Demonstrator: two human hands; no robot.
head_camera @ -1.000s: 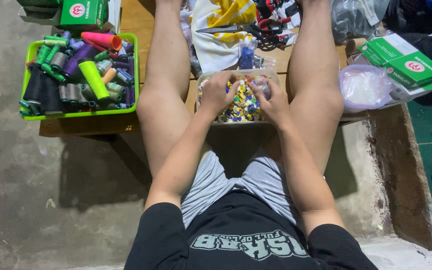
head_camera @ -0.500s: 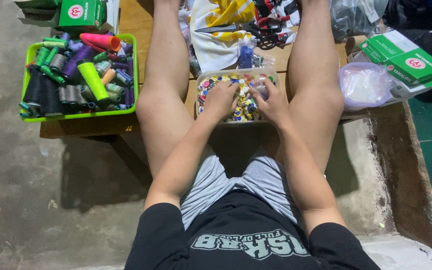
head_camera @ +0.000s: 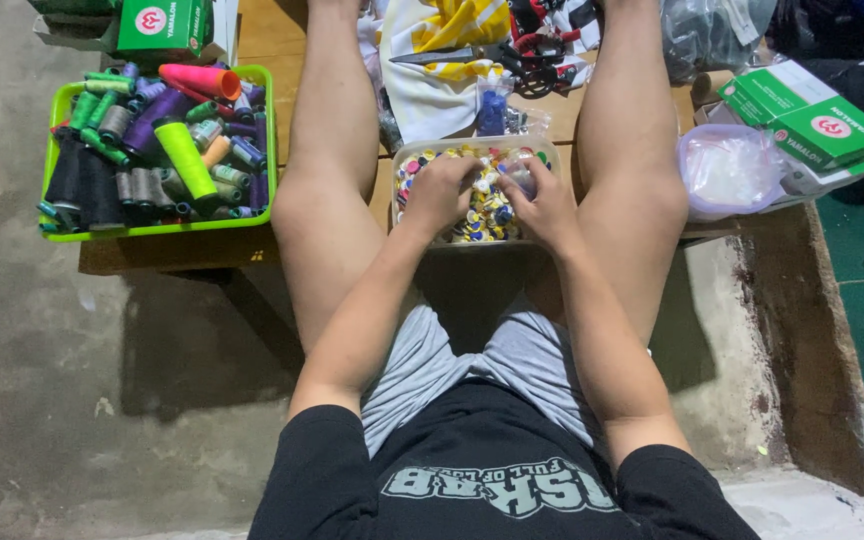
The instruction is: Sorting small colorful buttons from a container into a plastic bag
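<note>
Head camera showed both hands, left hand and right hand, fingers curled down into the clear tub of colourful buttons, sorting barely started, tub full.

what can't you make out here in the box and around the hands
Head view:
- Left hand and right hand cover the middle of the clear box.
- The small colourful pieces are too small to identify.
- Fingers curl under; any grip is hidden.
- Scissors are partly buried in cloth.
</note>
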